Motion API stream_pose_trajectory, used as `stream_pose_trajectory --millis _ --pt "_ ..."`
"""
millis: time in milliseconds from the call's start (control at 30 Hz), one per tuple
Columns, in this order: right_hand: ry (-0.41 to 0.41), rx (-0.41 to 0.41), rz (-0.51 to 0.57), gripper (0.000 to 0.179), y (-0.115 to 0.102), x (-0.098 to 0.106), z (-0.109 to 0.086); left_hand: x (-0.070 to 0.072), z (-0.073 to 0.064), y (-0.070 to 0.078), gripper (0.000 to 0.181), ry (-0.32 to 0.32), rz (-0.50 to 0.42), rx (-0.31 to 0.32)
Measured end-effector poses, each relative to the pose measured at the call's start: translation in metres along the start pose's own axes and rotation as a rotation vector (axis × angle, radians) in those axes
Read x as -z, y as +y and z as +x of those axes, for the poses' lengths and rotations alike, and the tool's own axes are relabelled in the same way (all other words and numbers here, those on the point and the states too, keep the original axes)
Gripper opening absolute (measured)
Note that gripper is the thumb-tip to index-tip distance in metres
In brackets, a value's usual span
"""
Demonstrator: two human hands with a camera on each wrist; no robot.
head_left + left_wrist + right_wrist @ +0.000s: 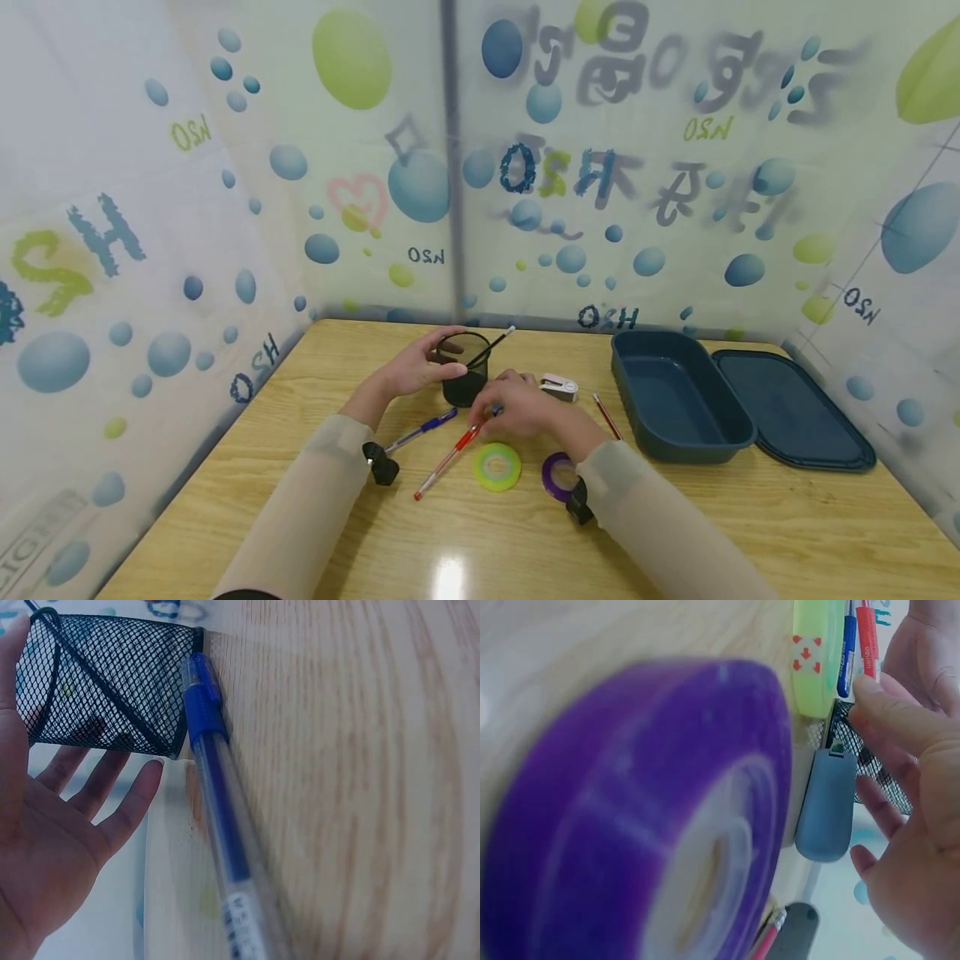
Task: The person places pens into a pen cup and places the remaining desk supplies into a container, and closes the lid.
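My left hand (411, 367) holds a black mesh pen cup (465, 387), its thumb on the near side and fingers on the far side. A black pencil (495, 340) leans inside the cup. In the left wrist view, fingers spread along the mesh cup (112, 682), and a blue pen (217, 795) lies close below. My right hand (517, 407), just in front of the cup, pinches the upper end of a red pen (450, 458) between thumb and finger. In the right wrist view, the red pen (867, 645) meets the thumb tip.
Yellow-green tape (497, 467) and purple tape (558, 477) lie nearer me. A small stapler (558, 387) and a red pencil (607, 417) sit right of my right hand. Farther right stand a dark blue bin (682, 446) and its lid (802, 408). A patterned curtain hangs behind the table.
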State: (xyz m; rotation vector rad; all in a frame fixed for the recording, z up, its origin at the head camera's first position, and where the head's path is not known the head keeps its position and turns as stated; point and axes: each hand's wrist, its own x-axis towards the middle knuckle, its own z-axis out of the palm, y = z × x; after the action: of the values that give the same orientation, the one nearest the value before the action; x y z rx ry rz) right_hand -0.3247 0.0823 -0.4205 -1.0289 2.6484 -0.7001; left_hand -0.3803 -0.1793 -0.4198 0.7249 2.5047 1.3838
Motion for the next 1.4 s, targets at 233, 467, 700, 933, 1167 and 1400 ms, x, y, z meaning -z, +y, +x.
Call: stream_pose_trajectory --millis 233,467,700,933,1167,1400 --pt "0.029 0.061 0.079 0.013 0.002 0.005 -0.009 0.0 0.001 -0.002 0.075 0.003 0.009 -0.007" --pt "0.034 0.066 0.151 0.013 -0.001 0.01 -0.02 0.0 0.001 -0.001 0.075 0.0 0.02 -0.004" --pt "0.05 0.092 0.237 0.018 -0.002 0.014 -0.031 0.0 -0.001 0.0 0.077 0.0 0.021 -0.002" --pt "0.113 0.101 0.3 0.017 -0.002 0.02 -0.046 -0.001 -0.001 0.002 0.077 0.008 0.028 -0.001" --pt "0.206 0.063 0.358 0.017 0.001 0.027 -0.063 -0.001 0.0 0.002 0.076 0.008 0.024 -0.002" --pt "0.313 0.078 0.422 0.021 0.004 0.043 -0.076 0.0 0.0 0.002 0.077 0.001 0.007 0.006"
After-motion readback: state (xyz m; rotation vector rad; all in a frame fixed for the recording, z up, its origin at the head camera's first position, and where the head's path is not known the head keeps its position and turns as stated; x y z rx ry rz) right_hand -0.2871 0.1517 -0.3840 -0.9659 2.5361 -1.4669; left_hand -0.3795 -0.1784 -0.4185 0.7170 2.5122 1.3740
